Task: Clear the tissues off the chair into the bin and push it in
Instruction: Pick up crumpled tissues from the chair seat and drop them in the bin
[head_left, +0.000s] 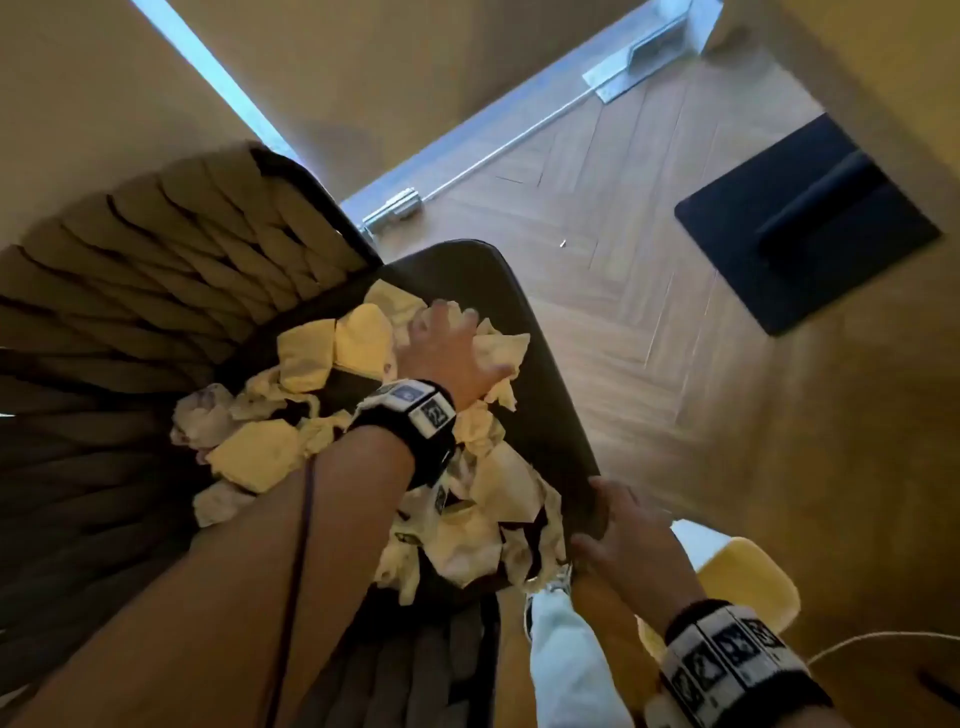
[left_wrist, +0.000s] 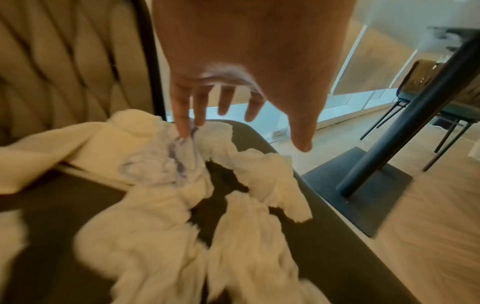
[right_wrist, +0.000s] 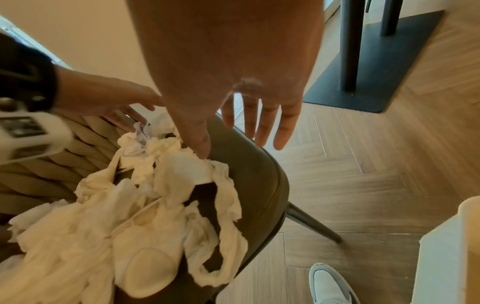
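Several crumpled white tissues (head_left: 249, 452) (left_wrist: 155, 226) (right_wrist: 145, 216) lie heaped on the dark seat (head_left: 540, 374) (left_wrist: 324, 236) (right_wrist: 254, 174) of a chair with a woven beige backrest (head_left: 171, 249). My left hand (head_left: 457, 317) (left_wrist: 228, 115) reaches over the far end of the heap with its fingers spread and straight, fingertips (left_wrist: 185, 131) touching a tissue. My right hand (head_left: 613, 519) (right_wrist: 233, 144) is at the seat's near right edge, fingers straight, its thumb (right_wrist: 203, 153) touching a tissue. Neither hand holds anything.
A pale yellow container (head_left: 748, 577) (right_wrist: 454, 246) stands on the floor right of the chair; I cannot tell whether it is the bin. A table's black base plate (head_left: 805, 223) (left_wrist: 358, 201) (right_wrist: 376, 61) sits on the wood floor beyond. My shoe (right_wrist: 330, 286) is beside the chair leg (right_wrist: 311, 224).
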